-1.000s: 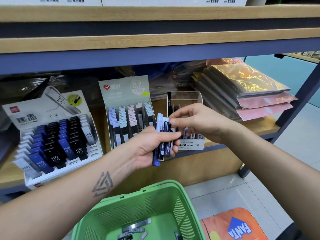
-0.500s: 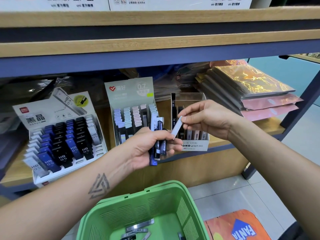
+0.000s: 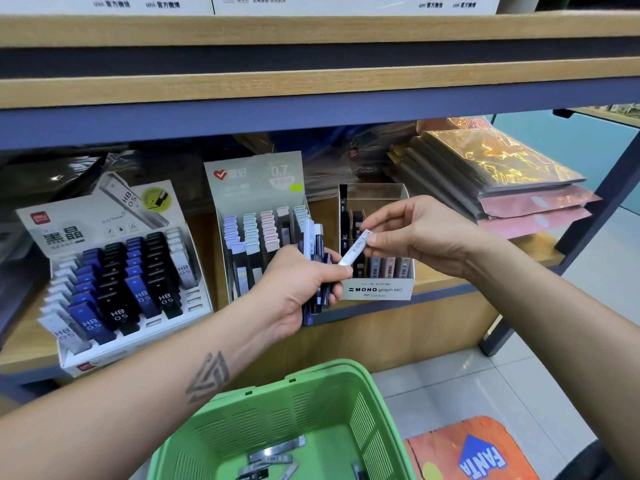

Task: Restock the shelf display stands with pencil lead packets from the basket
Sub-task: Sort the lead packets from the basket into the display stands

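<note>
We see 2 bare forearms reaching forward. Left hand (image 3: 298,289): fingers curled, gripping a bundle of packets (image 3: 317,268), back of hand up; triangle tattoo on the forearm. Right hand (image 3: 415,233): thumb and fingertips pinch 1 pale packet (image 3: 355,250), held tilted.

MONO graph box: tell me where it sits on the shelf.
The MONO graph box sits right of centre at the shelf's front edge, beside the 0.7 stand, behind both hands.
</note>
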{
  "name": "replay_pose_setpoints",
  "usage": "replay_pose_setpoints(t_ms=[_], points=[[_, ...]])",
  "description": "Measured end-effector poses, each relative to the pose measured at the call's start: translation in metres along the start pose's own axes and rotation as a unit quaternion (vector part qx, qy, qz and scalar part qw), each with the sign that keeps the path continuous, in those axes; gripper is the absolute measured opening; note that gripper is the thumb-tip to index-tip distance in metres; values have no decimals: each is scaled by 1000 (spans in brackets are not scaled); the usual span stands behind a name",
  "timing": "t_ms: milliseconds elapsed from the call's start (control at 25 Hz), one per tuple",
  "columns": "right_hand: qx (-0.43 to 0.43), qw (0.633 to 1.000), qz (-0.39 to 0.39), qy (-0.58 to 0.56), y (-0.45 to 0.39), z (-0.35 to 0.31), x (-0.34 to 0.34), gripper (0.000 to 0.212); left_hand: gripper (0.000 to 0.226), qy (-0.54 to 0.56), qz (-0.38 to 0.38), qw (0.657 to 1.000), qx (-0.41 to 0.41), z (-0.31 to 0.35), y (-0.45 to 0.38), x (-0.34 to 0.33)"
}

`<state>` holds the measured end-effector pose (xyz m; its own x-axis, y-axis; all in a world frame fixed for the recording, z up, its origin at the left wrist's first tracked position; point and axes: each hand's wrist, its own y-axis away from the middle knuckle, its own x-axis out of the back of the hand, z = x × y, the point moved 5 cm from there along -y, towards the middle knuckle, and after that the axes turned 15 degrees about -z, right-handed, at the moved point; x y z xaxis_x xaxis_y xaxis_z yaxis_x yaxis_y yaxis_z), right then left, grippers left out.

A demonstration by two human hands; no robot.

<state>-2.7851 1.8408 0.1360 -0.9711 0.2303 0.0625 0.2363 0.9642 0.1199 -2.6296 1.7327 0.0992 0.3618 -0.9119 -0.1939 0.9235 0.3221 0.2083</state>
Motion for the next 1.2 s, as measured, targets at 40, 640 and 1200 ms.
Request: replay_pose_setpoints(t_ms=[40, 640, 1200], points=[[-1, 1000, 10, 19, 1, -1, 1, 27, 20, -17, 11, 1000, -7, 0, -1, 0], [10, 832, 263, 488, 20, -40, 53, 14, 15, 3, -2, 1000, 10, -8, -10, -10], [13, 731, 275, 624, -4, -2, 44, 15, 14, 9, -26, 999, 23, -9, -6, -14]])
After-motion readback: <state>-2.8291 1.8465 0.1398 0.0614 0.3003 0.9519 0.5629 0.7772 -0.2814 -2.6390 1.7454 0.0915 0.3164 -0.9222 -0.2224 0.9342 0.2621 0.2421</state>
